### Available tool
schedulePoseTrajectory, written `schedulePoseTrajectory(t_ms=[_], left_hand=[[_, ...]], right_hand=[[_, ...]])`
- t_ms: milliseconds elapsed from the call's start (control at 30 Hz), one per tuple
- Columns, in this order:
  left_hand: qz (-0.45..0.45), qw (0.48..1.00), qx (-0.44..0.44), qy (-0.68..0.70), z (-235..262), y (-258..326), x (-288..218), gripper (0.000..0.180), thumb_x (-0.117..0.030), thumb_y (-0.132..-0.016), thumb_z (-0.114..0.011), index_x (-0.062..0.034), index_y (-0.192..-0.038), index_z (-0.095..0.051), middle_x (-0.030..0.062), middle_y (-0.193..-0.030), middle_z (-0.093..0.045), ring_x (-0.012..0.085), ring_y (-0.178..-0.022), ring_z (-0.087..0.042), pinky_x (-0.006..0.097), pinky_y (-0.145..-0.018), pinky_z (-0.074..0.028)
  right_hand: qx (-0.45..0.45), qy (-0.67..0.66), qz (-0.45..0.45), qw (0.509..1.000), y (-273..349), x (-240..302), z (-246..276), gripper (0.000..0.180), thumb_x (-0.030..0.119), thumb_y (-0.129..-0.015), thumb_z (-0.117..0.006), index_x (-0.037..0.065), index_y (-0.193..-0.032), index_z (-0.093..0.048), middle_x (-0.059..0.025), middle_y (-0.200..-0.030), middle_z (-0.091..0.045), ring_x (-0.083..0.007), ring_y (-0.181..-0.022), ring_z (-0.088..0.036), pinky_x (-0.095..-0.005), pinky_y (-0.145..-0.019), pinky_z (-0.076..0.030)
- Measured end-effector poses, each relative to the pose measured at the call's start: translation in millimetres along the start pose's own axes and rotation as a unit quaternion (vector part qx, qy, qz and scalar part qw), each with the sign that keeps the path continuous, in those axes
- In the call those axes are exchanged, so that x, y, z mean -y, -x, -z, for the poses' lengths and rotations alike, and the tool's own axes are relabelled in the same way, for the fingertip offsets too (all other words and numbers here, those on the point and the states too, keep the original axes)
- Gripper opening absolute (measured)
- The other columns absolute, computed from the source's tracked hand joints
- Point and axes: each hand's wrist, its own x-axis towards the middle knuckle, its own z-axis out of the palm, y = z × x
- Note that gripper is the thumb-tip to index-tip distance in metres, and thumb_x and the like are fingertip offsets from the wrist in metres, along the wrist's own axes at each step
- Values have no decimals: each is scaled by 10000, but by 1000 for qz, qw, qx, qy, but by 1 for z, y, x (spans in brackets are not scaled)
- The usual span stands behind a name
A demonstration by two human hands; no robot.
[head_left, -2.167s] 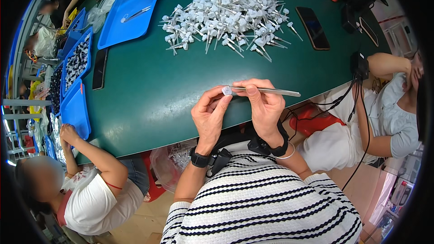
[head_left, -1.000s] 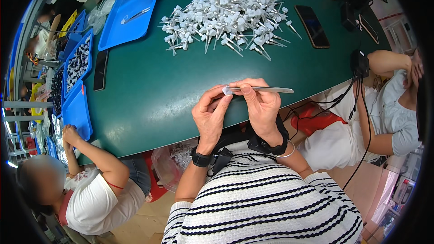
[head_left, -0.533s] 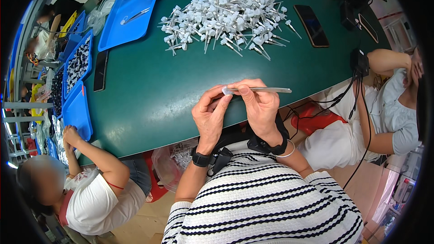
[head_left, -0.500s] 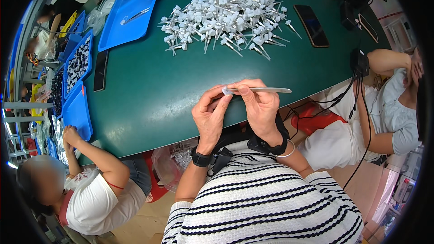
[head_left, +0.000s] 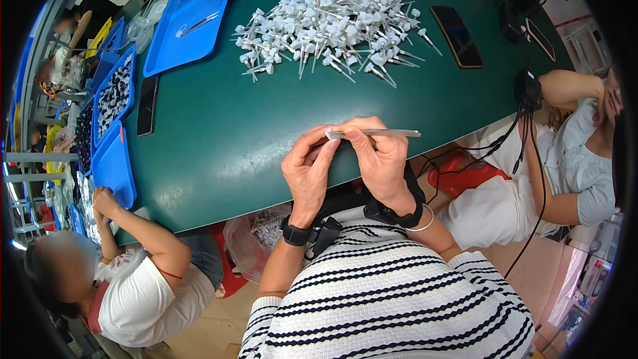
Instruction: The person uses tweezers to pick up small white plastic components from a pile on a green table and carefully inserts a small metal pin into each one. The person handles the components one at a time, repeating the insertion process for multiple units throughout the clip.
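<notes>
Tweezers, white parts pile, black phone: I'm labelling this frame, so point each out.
Tweezers (head_left: pixel 392 133), head view, on the metal shaft.
White parts pile (head_left: pixel 332 23), head view, pile's middle.
Black phone (head_left: pixel 456 35), head view, on its screen.

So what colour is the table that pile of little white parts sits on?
Dark green. The table shows best in the head view, with the white parts heaped on it.

My shirt (head_left: pixel 392 292) is white with thin black stripes, and I wear a black band (head_left: pixel 294 234) on my left wrist. Under my hands the table (head_left: pixel 252 119) is dark green. Between my fingers is a small white piece (head_left: pixel 332 134) on a silver-grey rod (head_left: pixel 385 133). Beyond my hands lies a heap of white parts (head_left: pixel 329 23). Far to my left sit bright blue trays (head_left: pixel 183 30); to my right a black phone (head_left: pixel 456 35).
</notes>
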Motion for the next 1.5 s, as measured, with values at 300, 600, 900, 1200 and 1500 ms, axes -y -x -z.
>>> schedulePoseTrajectory(t_ms=[300,600,900,1200,1500], left_hand=[[-21,998,-6,-51,1,2,-1,217,45,-853,-670,25,-1069,-670,109,-1096,-645,137,-945,-633,242,-809,-546],[13,1000,-16,-12,1,1,2,206,31,-864,-670,39,-1070,-662,107,-1096,-643,144,-946,-639,243,-816,-546],[4,1000,-13,-17,0,1,-2,211,36,-861,-670,35,-1071,-664,111,-1104,-637,146,-956,-636,247,-822,-551],[-2,1000,-12,-28,-1,1,-3,218,46,-854,-671,31,-1072,-666,114,-1102,-637,145,-963,-632,246,-824,-553],[-3,999,-12,-31,-1,1,-3,218,32,-856,-676,32,-1074,-669,112,-1099,-639,145,-959,-633,248,-822,-549]], right_hand=[[70,113,43,990,-9,12,3,103,72,-880,-662,-18,-830,-669,-88,-809,-673,-204,-641,-638,-290,-553,-481],[-43,-182,-106,977,6,-4,-1,227,165,-974,-575,-59,-974,-617,-126,-952,-689,-165,-828,-679,-274,-730,-571],[-24,-169,-114,979,3,-5,0,232,172,-978,-567,-54,-996,-616,-129,-944,-689,-188,-827,-699,-262,-710,-567],[-31,-172,-101,979,4,-7,-3,225,162,-978,-563,-54,-985,-626,-119,-924,-691,-179,-829,-699,-258,-706,-566],[-32,-155,-98,983,4,-7,-2,219,157,-977,-562,-50,-966,-633,-114,-903,-698,-174,-812,-700,-260,-701,-569]])
